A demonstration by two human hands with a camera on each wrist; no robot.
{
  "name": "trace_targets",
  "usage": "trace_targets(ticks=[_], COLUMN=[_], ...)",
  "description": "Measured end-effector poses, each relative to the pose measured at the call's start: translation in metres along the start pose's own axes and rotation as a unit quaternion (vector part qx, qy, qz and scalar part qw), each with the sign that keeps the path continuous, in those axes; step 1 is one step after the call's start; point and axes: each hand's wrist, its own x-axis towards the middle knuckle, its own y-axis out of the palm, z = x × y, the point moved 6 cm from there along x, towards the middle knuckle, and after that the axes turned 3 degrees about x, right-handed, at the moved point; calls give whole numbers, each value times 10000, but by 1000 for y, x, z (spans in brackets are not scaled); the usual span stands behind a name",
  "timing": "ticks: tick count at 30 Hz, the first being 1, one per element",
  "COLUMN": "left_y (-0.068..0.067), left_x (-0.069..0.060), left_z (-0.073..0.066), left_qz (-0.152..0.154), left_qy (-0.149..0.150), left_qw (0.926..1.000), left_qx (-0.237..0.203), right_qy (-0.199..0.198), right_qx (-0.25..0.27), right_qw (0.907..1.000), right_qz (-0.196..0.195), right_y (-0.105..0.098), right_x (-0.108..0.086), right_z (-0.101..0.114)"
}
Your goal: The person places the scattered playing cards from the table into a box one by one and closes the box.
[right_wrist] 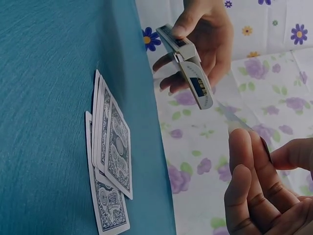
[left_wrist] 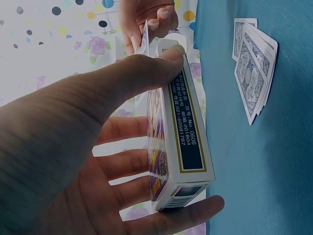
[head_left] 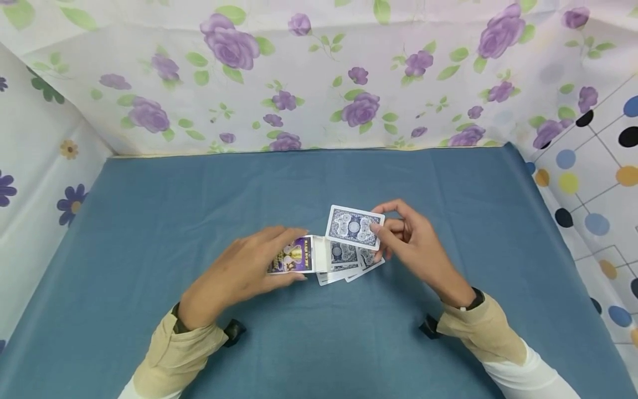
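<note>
My left hand (head_left: 239, 271) grips a purple and white playing-card box (head_left: 291, 256) by its long sides, thumb on one edge and fingers on the other. In the right wrist view, the box's end flap (right_wrist: 198, 88) stands open toward my right hand (head_left: 421, 246). That hand pinches one playing card (head_left: 351, 224) between thumb and fingers, its blue patterned back facing up. The card is held close to the box's open end. Below, a loosely fanned pile of playing cards (left_wrist: 252, 68) lies on the cloth, backs up. How many cards the box holds is hidden.
A blue cloth (head_left: 319, 343) covers the table. Behind it hangs a floral sheet (head_left: 309, 83), with more patterned sheets at the left and right sides. Dark straps with small black pieces (head_left: 234, 332) sit at both wrists.
</note>
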Motion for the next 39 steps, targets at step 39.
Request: trace_targets(ticks=[39], left_y=[2], left_x=[1], left_z=[-1], left_qz=[150], left_qy=[-117], left_qw=[9998], left_qx=[104], right_qy=[-45], right_qx=[-378], right_qw=[9961], right_qz=[801], right_y=[32], right_x=[-10], right_z=[-4])
